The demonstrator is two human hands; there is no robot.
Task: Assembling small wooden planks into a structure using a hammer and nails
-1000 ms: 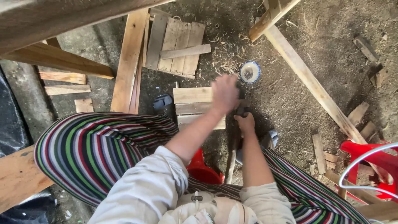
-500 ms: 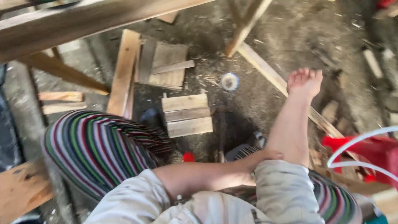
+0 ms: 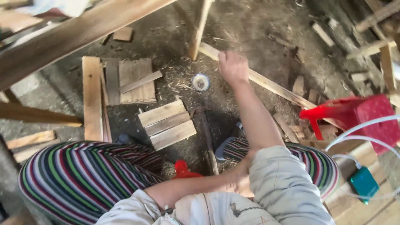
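The long pale wooden batten (image 3: 266,83) lies diagonally across the dirt floor (image 3: 258,25), and the right hand (image 3: 232,66) is now closed over its upper part; half a second ago that hand was raised, open, farther right. The left hand (image 3: 239,177) rests folded against the right elbow, holding nothing. Beside the batten lie a small round white-rimmed tin (image 3: 201,82) and a hammer (image 3: 206,133). A nailed panel of three short planks (image 3: 167,124) sits near. Offcuts and shavings litter the ground; a red plastic stool (image 3: 354,114) stands right.
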